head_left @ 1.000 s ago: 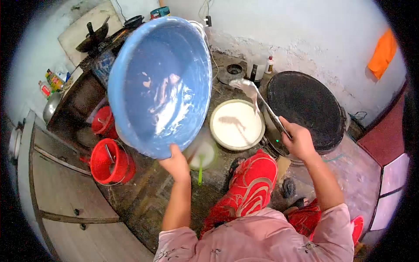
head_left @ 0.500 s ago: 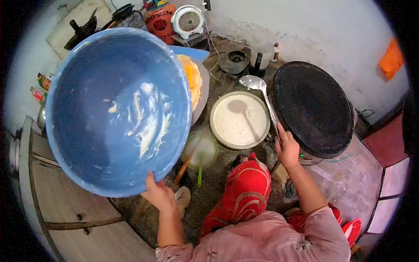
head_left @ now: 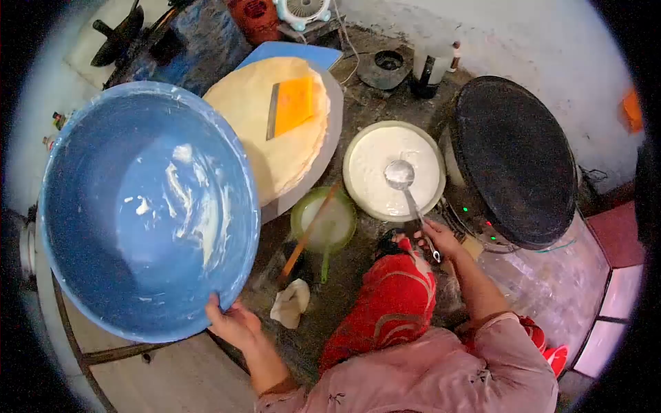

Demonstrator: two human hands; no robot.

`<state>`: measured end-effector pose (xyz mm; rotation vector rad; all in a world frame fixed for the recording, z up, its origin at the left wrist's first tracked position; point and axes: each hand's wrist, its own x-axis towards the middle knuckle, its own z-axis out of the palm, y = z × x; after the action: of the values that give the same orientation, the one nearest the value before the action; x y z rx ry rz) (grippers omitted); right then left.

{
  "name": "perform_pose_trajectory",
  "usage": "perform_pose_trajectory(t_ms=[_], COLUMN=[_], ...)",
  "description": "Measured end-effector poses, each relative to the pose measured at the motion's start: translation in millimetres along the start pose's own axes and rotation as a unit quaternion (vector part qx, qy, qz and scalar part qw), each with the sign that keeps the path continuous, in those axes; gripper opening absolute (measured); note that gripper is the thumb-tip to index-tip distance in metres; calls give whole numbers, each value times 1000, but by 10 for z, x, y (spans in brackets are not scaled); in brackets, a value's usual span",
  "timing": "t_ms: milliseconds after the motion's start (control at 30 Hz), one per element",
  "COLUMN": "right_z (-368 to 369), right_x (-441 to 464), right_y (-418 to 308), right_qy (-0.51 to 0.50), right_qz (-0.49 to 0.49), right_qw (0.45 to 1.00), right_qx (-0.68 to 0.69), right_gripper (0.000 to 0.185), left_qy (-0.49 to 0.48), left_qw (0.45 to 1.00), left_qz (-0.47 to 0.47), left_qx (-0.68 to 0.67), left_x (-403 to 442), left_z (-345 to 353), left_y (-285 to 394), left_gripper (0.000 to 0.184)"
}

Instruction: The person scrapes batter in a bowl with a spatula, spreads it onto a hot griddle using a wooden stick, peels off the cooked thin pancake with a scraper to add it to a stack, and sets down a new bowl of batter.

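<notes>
My left hand [head_left: 233,323] grips the near rim of a large blue basin [head_left: 110,220], tilted on the left side, with smears of white batter inside. My right hand [head_left: 441,241] is closed around the handle of a metal ladle [head_left: 399,175]. The ladle's bowl is over or at the surface of the white batter [head_left: 379,162] in a round tub [head_left: 350,194]; whether it touches cannot be told. Just right of the tub is a round black griddle [head_left: 516,162]. A stack of thin pale pancakes [head_left: 237,96] lies left of the tub, with an orange scraper [head_left: 295,107] on top.
A green bowl [head_left: 295,219] of cloudy liquid holds a wooden stick [head_left: 303,241] and a green-handled tool [head_left: 325,265]. A pale cloth [head_left: 290,303] lies near my knee. At the back are a small fan [head_left: 303,8] and a dark round stand [head_left: 383,69].
The blue basin has moved left and down, uncovering the pancake stack and scraper. My right hand has lowered the ladle from above the tub's far edge to the batter.
</notes>
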<state>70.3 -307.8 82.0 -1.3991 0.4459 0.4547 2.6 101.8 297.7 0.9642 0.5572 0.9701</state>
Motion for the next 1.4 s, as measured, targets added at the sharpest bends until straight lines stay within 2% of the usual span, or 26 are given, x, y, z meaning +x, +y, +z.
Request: perform_pose_trajectory(t_ms=[33,67,100,133,200,267,367,400,433,467,500,567,600,633,667,700,833,967,1033,1100,1167,1233,1267,1333,1367,1400], right_z=[-308,-369,-223,-54,-21,343,1067,1381,1614,1743,1831,1930,1954,1873,1717,1666,1674,1713,1788,1738,1720,1915,1929,1892,1765,1755], right_x=[353,436,256,19,201,180,327,325,538,772,822,1153,1394,1454,1449,1406,1507,1457,1362,2012,2341,1421,1215,994,1248,1150], right_y=[450,586,224,-316,-754,-1373,-1791,-1914,-1696,-1330,-950,-212,155,531,914,993,855,635,665,2315,2928,738,246,-393,61,-184], right_qy=[0,79,72,66,-57,-121,-300,-351,-385,-397,-342,-314,-351,-355,-278,-170,-206,-240,-281,-372,-311,-174,-134,-82,-3,6], right_qz=[-71,-176,-142,-109,-93,-68,-87,-62,-50,-89,-127,-78,8,8,96,180,197,206,276,238,253,170,160,154,31,30], right_qw=[974,858,832,801,880,865,742,684,590,528,571,631,648,648,846,954,934,908,907,885,913,867,854,847,820,824], right_qx=[-214,-477,-531,-585,-462,-482,-594,-636,-708,-745,-736,-705,-676,-674,-445,-170,-214,-274,-148,-144,-74,-434,-476,-503,-572,-566], right_gripper=[53,50,47,43,35,30,36,37,40,41,44,47,47,47,45,43,42,43,47,46,43,43,43,44,50,48], left_qy=[19,26,19,12,35,30,44,44,34,36,53,77,78,72,66,71,37,75,71,110,108,91,88,76,89,89], left_qw=[1000,999,999,998,997,996,996,994,996,996,996,993,993,993,993,992,995,994,994,986,986,986,985,992,994,994], left_qz=[8,14,7,-1,15,14,-9,-15,2,-4,3,40,44,36,29,40,27,26,18,38,46,30,26,32,47,46], left_qx=[-21,-13,-37,-61,-60,-85,-80,-104,-79,-80,-76,-84,-80,-88,-92,-92,-83,-80,-81,-121,-119,-137,-143,-97,-32,-36], left_x=[87,97,73,40,-58,-62,73,70,6,-1,12,16,11,30,39,45,64,78,80,-19,21,66,99,84,37,76], left_z=[-79,-82,-55,2,178,223,-103,-66,88,108,101,262,262,202,156,152,116,-43,42,388,393,310,256,319,378,228], left_y=[-85,-84,-99,-115,-130,-143,-262,-316,-267,-275,-302,-343,-373,-391,-406,-446,-454,-464,-424,-338,-331,-386,-412,-370,-380,-391], left_gripper=[42,42,42,42,40,40,47,49,51,51,50,47,47,45,44,41,40,41,43,47,49,51,51,50,45,45])
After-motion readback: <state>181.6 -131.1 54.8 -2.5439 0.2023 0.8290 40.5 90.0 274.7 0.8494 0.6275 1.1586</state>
